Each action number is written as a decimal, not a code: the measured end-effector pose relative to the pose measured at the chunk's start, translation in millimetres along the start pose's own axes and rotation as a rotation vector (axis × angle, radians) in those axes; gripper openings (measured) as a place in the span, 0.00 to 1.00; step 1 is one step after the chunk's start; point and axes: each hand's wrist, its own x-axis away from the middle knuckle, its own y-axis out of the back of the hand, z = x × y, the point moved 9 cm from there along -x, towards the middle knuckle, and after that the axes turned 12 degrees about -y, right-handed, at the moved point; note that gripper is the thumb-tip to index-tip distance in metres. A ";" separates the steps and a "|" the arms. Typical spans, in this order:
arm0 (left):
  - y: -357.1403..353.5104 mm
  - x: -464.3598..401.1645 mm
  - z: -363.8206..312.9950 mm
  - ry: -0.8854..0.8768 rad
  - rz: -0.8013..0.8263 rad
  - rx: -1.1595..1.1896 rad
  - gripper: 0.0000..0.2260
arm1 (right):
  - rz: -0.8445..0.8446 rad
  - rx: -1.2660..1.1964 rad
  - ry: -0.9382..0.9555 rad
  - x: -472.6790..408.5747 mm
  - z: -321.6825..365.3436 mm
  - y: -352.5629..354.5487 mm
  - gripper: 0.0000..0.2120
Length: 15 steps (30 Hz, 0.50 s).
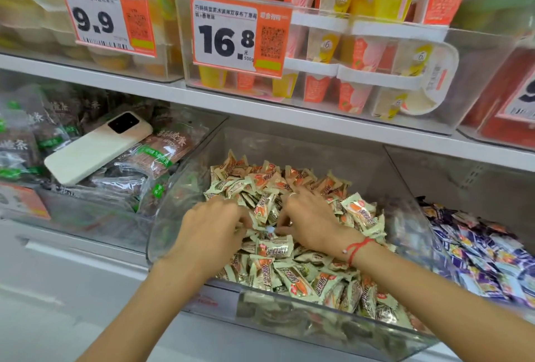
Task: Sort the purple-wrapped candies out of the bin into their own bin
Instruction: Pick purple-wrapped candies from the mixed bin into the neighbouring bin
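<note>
The clear middle bin (289,141) holds a heap of cream-and-orange wrapped candies (304,277). Both my hands are down in this heap, close together. My left hand (214,225) has its fingers curled down among the wrappers, and its fingertips are hidden. My right hand (309,222), with a ring and a red string at the wrist, pinches a small pale-wrapped candy (270,229) between thumb and fingertips, in the gap between the hands. The bin to the right (463,176) holds purple-wrapped candies (477,257). I see no purple wrapper clearly in the middle bin.
The left bin (95,225) holds dark snack packets with a white phone (95,150) lying on top. On the shelf above stand clear boxes of pudding cups (347,57) with orange price tags (240,34).
</note>
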 end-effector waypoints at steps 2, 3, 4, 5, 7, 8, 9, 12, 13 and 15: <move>2.3 0.8 3.6 0.034 -0.031 0.001 0.08 | -0.025 -0.049 0.013 3.0 0.7 6.0 0.08; 5.9 0.9 3.5 0.033 -0.061 -0.008 0.08 | -0.043 -0.083 0.032 5.1 0.1 9.6 0.08; 11.6 1.3 2.5 0.023 -0.109 -0.002 0.09 | -0.061 -0.127 0.059 7.4 -1.6 13.1 0.08; 18.2 1.7 0.3 0.003 -0.163 0.028 0.10 | -0.062 -0.184 0.087 10.7 -4.4 16.4 0.07; 25.1 2.2 -7.8 -0.086 -0.228 0.122 0.16 | -0.049 -0.326 0.131 17.7 -11.4 24.9 0.06; 23.7 1.7 -14.2 -0.151 -0.210 0.166 0.18 | -0.054 -0.399 0.143 21.7 -14.3 31.5 0.06; 20.7 0.9 -20.4 -0.205 -0.176 0.190 0.20 | -0.063 -0.473 0.153 25.9 -15.8 39.3 0.07; 24.9 1.9 -26.5 -0.250 -0.207 0.185 0.17 | -0.067 -0.686 0.173 36.1 -7.7 60.7 0.06; 31.5 3.5 -24.3 -0.213 -0.251 0.205 0.15 | -0.055 -0.747 0.163 37.0 -3.8 64.7 0.05; 44.4 7.9 -19.0 -0.141 -0.363 0.226 0.12 | -0.072 -0.817 0.123 38.3 0.4 73.7 0.04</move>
